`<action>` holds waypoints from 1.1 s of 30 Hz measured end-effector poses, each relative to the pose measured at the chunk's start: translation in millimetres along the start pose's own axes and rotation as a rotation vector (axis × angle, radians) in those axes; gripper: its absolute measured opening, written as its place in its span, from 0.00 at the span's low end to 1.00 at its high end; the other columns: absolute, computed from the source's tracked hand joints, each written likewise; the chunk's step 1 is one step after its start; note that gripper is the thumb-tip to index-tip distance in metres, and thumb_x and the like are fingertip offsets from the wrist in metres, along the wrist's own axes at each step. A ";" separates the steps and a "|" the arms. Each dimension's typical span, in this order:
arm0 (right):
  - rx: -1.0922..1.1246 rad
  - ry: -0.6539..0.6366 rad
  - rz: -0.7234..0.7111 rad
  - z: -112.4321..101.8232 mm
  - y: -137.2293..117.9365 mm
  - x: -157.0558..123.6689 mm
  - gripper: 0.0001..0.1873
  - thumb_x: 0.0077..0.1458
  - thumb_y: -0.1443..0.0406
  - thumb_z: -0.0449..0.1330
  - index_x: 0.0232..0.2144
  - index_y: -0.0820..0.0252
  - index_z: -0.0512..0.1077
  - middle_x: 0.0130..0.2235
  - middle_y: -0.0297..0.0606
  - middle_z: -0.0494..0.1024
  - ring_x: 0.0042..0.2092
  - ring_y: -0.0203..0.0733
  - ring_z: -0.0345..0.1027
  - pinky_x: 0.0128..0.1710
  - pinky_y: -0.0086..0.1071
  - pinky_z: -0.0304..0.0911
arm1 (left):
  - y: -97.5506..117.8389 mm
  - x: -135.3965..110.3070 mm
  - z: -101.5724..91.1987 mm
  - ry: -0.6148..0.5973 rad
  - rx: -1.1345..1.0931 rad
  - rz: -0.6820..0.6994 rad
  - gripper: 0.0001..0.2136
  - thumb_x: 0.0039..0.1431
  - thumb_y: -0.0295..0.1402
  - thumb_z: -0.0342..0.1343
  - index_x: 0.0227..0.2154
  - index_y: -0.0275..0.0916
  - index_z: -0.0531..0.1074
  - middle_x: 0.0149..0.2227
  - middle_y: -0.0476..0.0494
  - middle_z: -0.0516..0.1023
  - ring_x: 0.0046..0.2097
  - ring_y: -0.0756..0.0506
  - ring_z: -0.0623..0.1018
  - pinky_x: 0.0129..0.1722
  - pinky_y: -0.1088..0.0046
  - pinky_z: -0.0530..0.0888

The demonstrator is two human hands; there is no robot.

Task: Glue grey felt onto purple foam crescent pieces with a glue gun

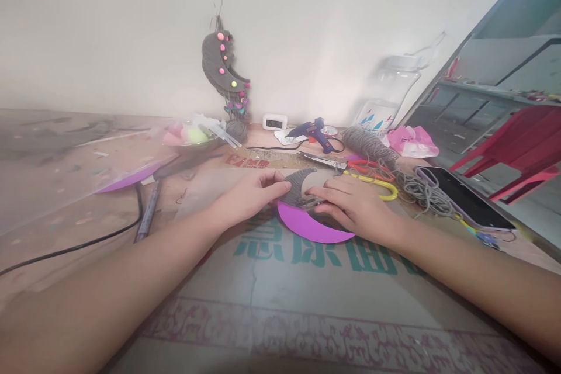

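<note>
Across the printed cardboard sheet [219, 298], nearest the wearer, I record a purple crescent [313, 229] just on the near side of a grey yarn-wrapped crescent [295, 187]. The yarn-wrapped piece lies between both hands, hollow facing right; its long axis appears to run from a far tip toward the near right, where it is hidden. Left hand [249, 197]: thumb and index finger pinching the outer curve. Right hand [363, 205]: fingers bent at the hollow side; whether they grip anything, I cannot tell. Neither is clearly nearer. Beyond, I log scissors [331, 163], a grey yarn skein [368, 143], a blue glue gun [312, 127], a white digital clock [274, 123] and a hanging yarn moon [213, 58].
</note>
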State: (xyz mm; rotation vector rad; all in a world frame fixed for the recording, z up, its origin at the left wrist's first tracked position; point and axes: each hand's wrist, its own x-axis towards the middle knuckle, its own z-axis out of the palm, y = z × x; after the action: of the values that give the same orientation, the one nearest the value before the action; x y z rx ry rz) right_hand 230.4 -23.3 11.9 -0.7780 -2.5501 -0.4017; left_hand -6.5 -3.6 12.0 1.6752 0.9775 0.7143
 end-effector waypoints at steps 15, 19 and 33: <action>0.028 -0.026 -0.019 3.2 5.2 -1.1 0.14 0.62 0.61 0.53 0.44 0.62 0.72 0.28 0.36 0.71 0.32 0.38 0.62 0.33 0.31 0.53 | -1.0 0.4 -1.4 -0.017 0.002 0.014 0.13 0.56 0.45 0.52 0.28 0.39 0.67 0.24 0.52 0.67 0.25 0.52 0.64 0.23 0.78 0.60; 0.031 -0.032 -0.021 2.5 5.1 -0.7 0.14 0.62 0.61 0.53 0.45 0.62 0.72 0.28 0.36 0.71 0.32 0.38 0.62 0.33 0.31 0.54 | -2.7 1.1 -1.2 -0.024 -0.025 0.020 0.13 0.55 0.45 0.53 0.28 0.38 0.68 0.24 0.52 0.67 0.25 0.52 0.64 0.24 0.78 0.60; 0.038 0.025 0.000 -3.0 2.1 -1.6 0.15 0.63 0.61 0.51 0.46 0.64 0.71 0.30 0.39 0.72 0.34 0.38 0.65 0.34 0.31 0.59 | -0.9 0.1 -0.3 -0.023 -0.055 0.014 0.11 0.56 0.42 0.52 0.28 0.40 0.68 0.25 0.54 0.68 0.26 0.53 0.66 0.26 0.78 0.61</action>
State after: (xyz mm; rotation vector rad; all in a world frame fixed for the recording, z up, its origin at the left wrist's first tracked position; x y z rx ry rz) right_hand 233.8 -23.5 13.9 -0.7537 -2.5273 -0.3592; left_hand -6.9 -3.2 11.3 1.6403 0.9221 0.7236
